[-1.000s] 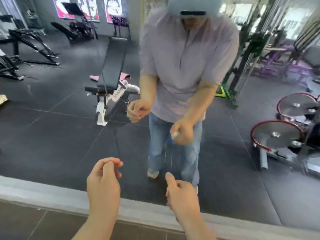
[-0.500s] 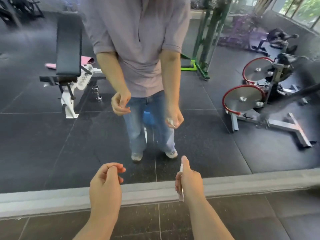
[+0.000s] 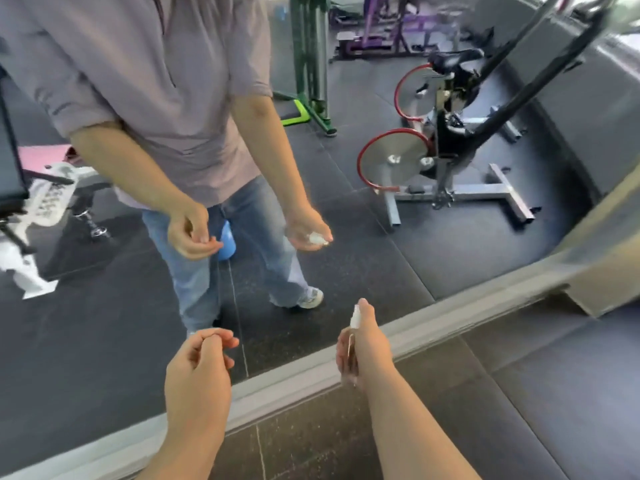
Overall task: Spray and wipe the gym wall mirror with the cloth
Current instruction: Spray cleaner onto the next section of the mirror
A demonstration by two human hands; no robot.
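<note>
Low, spray bottle point(image 3: 351, 341) beside mirror point(image 3: 363, 265) edge.

1. From where I stand, the reflection shows a loose shirt point(image 3: 166, 98) in pale lilac-grey, with a short open placket at the chest.
2. Its sleeves are wide and end about the elbow, each finished with a stitched hem band.
3. Light blue washed jeans point(image 3: 256, 216), full in the leg, with hems falling over the shoes.
4. A pale grey-and-white trainer point(image 3: 311, 296) shows under one hem.
5. The left grip point(image 3: 197, 372) and the right grip point(image 3: 363, 344) are bare, and so are the forearms behind them.
</note>
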